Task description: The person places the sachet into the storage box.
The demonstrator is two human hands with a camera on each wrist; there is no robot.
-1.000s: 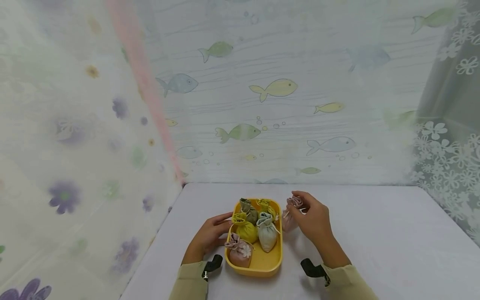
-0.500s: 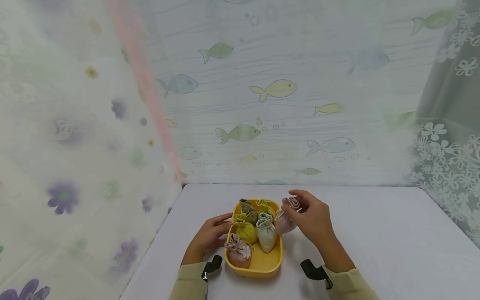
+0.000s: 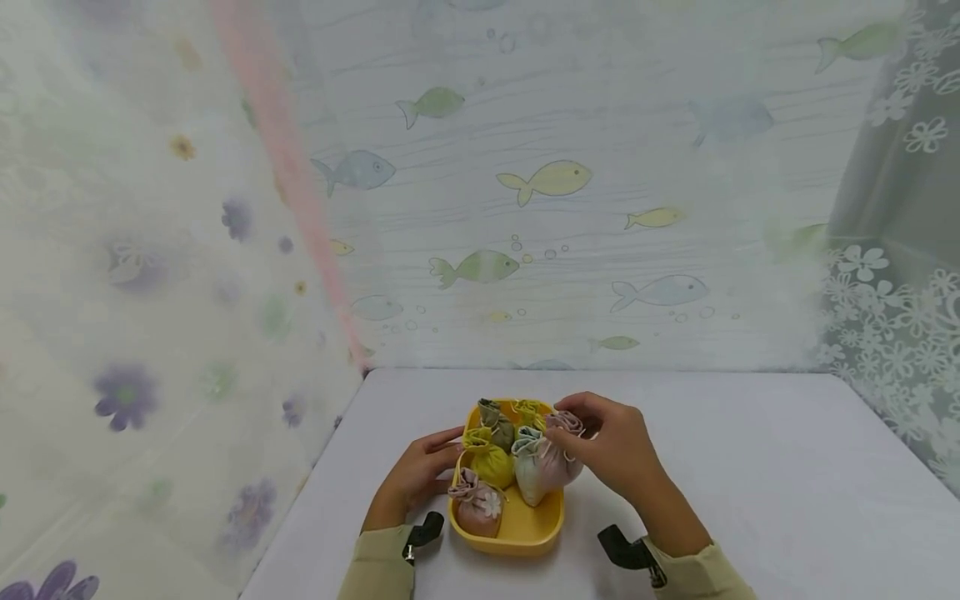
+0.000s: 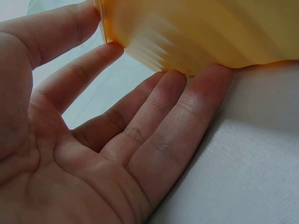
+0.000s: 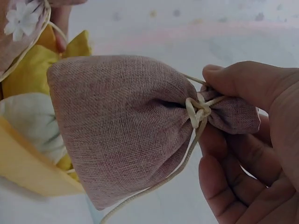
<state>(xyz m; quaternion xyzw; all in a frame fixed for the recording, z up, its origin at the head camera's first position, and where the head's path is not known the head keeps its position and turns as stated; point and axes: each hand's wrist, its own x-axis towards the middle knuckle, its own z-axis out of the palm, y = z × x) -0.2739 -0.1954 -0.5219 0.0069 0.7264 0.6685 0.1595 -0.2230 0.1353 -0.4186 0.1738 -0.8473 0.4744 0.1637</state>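
Note:
My right hand pinches a dusty-pink drawstring pouch by its gathered neck, over the right rim of a yellow plastic bin. In the right wrist view the pouch has a pale cord knotted at its neck, and the thumb presses there. My left hand lies against the bin's left side. In the left wrist view its fairly straight fingers touch the bin's wall. Beside the held pouch, partly hidden by it, is a pale grey-green pouch.
Also in the bin are a yellow pouch, an olive pouch, another yellow pouch at the back, and a pink pouch with a white flower. The bin stands on a white-covered table before a fish-patterned curtain.
My right hand has moved left with the pink pouch, from beside the bin to over its right edge, against the pale pouch. My left hand has stayed at the bin's side.

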